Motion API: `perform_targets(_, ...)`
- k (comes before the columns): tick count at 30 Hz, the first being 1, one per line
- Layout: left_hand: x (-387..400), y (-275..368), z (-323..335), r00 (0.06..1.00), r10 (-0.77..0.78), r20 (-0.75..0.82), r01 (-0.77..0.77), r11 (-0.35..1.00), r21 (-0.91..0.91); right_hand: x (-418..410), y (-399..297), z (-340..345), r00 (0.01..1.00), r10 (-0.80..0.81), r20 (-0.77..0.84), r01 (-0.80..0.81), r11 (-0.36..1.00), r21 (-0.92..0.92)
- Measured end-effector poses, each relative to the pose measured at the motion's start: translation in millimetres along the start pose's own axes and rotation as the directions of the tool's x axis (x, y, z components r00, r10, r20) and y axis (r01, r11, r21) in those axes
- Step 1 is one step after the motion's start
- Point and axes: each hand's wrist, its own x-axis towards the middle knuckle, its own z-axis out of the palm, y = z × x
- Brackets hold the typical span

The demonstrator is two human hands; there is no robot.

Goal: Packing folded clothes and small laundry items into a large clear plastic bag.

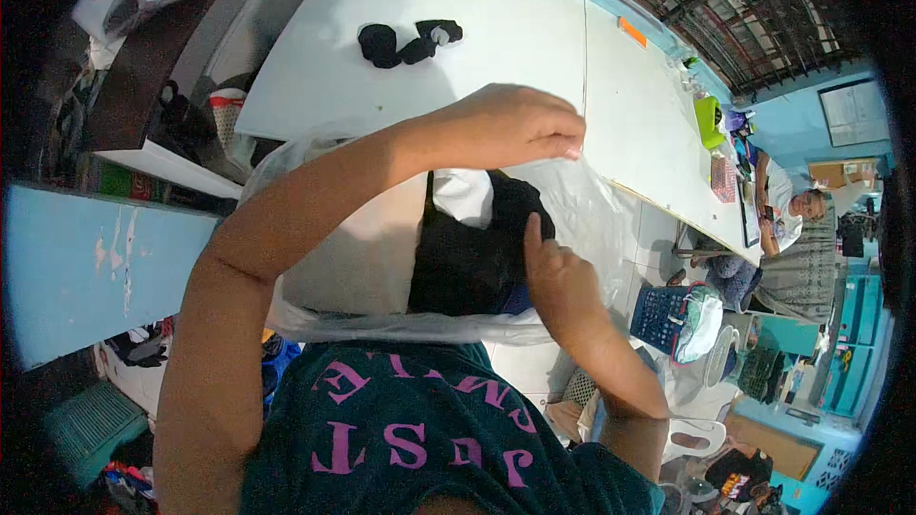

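Note:
A large clear plastic bag [594, 207] lies open in front of me, with black cloth [458, 265] and a white cloth piece [464, 194] inside it. A flat beige panel [358, 250] fills the bag's left part. My left hand [526, 125] reaches across the top, fingers bent down at the bag's upper edge; whether it grips the plastic is unclear. My right hand [565, 279] is at the right side of the black cloth, index finger extended against it, the other fingers curled. Small black cloth pieces [379, 46] lie on the white table [515, 28] beyond the bag.
A light blue panel [107, 272] stands at the left, near a dark brown cabinet board [143, 86]. An orange object [632, 32] and a green container [708, 121] are on the table. Another person [787, 214] sits at its far right. A blue basket [662, 318] stands on the floor.

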Motion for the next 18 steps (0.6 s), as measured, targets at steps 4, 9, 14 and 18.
perform_targets(4, -28, 6, 15, 0.996, 0.063, 0.062, -0.059, 0.996, -0.066, -9, 4, -11, 0.994, -0.085, -0.075, 0.088, 0.995, 0.036)
perform_targets(9, -95, 5, 41, 0.951, -0.081, 0.298, 0.201, 0.895, -0.398, 4, 40, -102, 0.582, -0.796, -0.166, 0.537, 0.224, 0.813)
perform_targets(14, -114, -18, 71, 0.969, -0.162, 0.189, 0.222, 0.905, -0.364, 138, 70, -88, 0.824, -0.546, -0.148, 0.199, 0.035, 0.979)
perform_targets(18, -114, -28, 77, 0.900, -0.305, 0.311, 0.431, 0.724, -0.539, 277, 73, -13, 0.945, -0.287, -0.160, 0.281, 0.452, 0.847)
